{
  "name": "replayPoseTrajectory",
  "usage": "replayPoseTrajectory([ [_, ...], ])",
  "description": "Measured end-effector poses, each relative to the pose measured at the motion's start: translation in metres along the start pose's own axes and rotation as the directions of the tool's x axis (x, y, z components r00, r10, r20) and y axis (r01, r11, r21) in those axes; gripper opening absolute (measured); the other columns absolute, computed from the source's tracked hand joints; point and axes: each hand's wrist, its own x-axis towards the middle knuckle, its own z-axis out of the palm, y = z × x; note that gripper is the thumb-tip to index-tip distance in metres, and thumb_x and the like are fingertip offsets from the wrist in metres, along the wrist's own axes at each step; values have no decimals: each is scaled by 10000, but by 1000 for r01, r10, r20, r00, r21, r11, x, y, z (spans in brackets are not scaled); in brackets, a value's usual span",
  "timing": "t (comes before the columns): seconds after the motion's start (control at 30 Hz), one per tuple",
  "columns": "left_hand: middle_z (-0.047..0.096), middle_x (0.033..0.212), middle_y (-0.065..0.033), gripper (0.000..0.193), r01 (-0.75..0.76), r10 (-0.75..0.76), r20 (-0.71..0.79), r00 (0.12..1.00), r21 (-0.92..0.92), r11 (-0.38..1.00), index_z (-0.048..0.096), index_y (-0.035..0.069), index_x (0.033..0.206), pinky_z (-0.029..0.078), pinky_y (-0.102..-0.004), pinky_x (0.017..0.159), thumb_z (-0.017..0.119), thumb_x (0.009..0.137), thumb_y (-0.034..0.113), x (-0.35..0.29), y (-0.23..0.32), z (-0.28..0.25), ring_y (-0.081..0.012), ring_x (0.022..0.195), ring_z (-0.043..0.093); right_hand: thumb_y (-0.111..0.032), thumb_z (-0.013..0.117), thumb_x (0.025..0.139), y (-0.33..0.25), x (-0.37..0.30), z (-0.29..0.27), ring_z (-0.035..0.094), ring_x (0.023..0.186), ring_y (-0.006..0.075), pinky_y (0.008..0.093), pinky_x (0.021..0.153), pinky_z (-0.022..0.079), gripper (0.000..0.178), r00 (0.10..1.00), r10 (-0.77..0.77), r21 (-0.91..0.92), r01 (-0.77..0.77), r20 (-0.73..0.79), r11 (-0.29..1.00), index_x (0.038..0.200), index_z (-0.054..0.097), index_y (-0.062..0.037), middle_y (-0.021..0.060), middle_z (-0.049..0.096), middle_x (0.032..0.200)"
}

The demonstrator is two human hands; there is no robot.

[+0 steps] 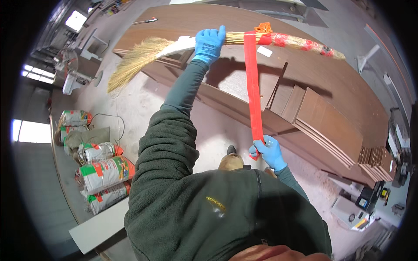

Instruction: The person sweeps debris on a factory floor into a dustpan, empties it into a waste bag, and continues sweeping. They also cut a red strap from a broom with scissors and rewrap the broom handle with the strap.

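A straw broom (139,58) is held up over the brown table, its bristles fanning to the left. White wrapping covers part of its stem, and red and pale patches cover the far right end of the handle. My left hand (209,43), in a blue glove, is closed round the handle near its middle. From the handle, to the right of that hand, a wide strip of red tape (252,82) runs down taut toward me. My right hand (270,153), also gloved in blue, grips the lower end of the tape at waist height.
Stacked brown panels (328,124) lie on the brown table (174,24) in front of me. An orange item (263,28) shows just behind the handle. Several filled sacks (106,174) sit on the left, above a pale board (98,226). Machinery (370,198) stands at right.
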Motion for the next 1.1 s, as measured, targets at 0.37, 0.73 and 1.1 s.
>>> replayPoseTrajectory([
  [0.37, 521, 1390, -187, 723, 166, -122, 217, 969, -199, 966, 499, 113, 1445, 353, -501, 1126, 756, 780, 230, -28, 17, 34, -386, 1314, 481, -138, 615, 1006, -10, 22, 12, 631, 767, 124, 299, 719, 524, 180, 978, 207, -110, -210, -35, 972, 1012, 658, 37, 50, 687, 840],
  [0.73, 534, 1379, -109, 865, 789, -64, 985, 158, -165, -591, 356, 41, 1519, 575, -365, 881, 841, 862, 327, -123, 143, -137, -194, 1155, 606, -291, 663, 898, -157, 70, 4, 665, 742, 359, 459, 670, 510, 205, 775, -110, -749, 630, 622, 203, 930, 615, -95, 148, 638, 761],
  [1.1, 619, 1328, -157, 645, 354, 182, 961, 208, 99, -930, 451, -27, 1475, 554, -314, 1004, 729, 959, 244, -129, 195, -148, -206, 1148, 658, -189, 651, 917, -302, 335, -99, 697, 1025, 356, 429, 907, 550, 378, 681, -646, -931, 336, 345, -142, 1266, 658, -46, 187, 717, 1144],
])
